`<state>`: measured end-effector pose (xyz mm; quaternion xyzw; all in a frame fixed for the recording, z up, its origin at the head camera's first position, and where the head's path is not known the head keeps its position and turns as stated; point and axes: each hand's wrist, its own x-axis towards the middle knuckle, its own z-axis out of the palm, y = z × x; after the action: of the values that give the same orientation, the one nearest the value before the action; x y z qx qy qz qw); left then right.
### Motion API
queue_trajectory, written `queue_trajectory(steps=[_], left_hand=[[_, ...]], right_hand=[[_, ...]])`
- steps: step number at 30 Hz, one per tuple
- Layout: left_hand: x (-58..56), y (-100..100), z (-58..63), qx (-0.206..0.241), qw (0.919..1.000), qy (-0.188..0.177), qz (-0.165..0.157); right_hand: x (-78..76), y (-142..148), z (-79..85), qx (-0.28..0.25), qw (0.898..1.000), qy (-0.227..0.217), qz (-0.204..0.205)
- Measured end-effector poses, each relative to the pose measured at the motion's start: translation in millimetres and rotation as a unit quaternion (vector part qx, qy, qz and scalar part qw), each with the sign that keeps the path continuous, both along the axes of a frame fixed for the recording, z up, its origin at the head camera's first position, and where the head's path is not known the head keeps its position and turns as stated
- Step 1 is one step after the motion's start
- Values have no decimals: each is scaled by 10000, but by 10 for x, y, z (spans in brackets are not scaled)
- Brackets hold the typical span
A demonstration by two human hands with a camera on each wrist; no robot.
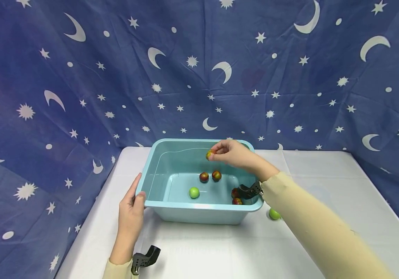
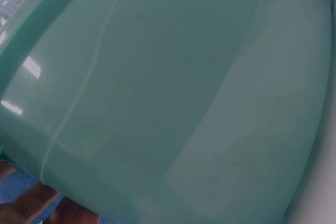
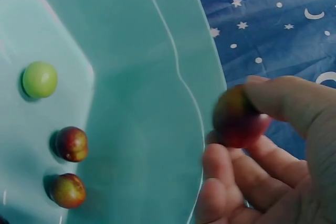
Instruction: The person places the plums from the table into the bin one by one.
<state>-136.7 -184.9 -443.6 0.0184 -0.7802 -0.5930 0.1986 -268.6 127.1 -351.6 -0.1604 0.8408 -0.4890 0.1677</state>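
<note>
Cream fabric of a long right sleeve is filling the lower right of the head view, with a black perforated wrist mount jutting out by its cuff. Further up, at right of centre, the bare right hand is pinching a small round red-and-yellow fruit between thumb and fingers. It is holding this fruit above the far side of a light-blue rectangular plastic tub, which is occupying the middle of the frame. At the lower left, the bare left hand is gripping the tub's left end, its thumb lying over the edge and its fingers running along the outside; the left wrist view is showing only part of those fingers, at its lower left corner.

Inside the tub, a glossy round green fruit is lying near the centre. Two dark red round fruits are resting just behind it, side by side, while two more red fruits are sitting at the right end, partly hidden. Another green fruit is lying outside, right of the tub, on a white tablecloth. Dark blue cloth with white moons and stars is hanging across the upper frame.
</note>
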Motion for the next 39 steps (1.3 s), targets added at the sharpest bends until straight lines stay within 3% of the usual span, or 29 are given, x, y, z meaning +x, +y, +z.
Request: queue_trajectory(steps=[7, 13, 29, 39], left_hand=[[-4, 1, -8, -33, 10000, 7, 18], [-4, 0, -5, -121, 9999, 34, 59], [6, 13, 15, -111, 9999, 122, -24], [6, 10, 3, -272, 9996, 97, 67]], right_hand=[[-15, -40, -74, 883, 9940, -369, 535], [-10, -51, -90, 1253, 9894, -468, 570], [-18, -45, -100, 1194, 9906, -465, 470], [39, 31, 12, 943, 9954, -105, 135]])
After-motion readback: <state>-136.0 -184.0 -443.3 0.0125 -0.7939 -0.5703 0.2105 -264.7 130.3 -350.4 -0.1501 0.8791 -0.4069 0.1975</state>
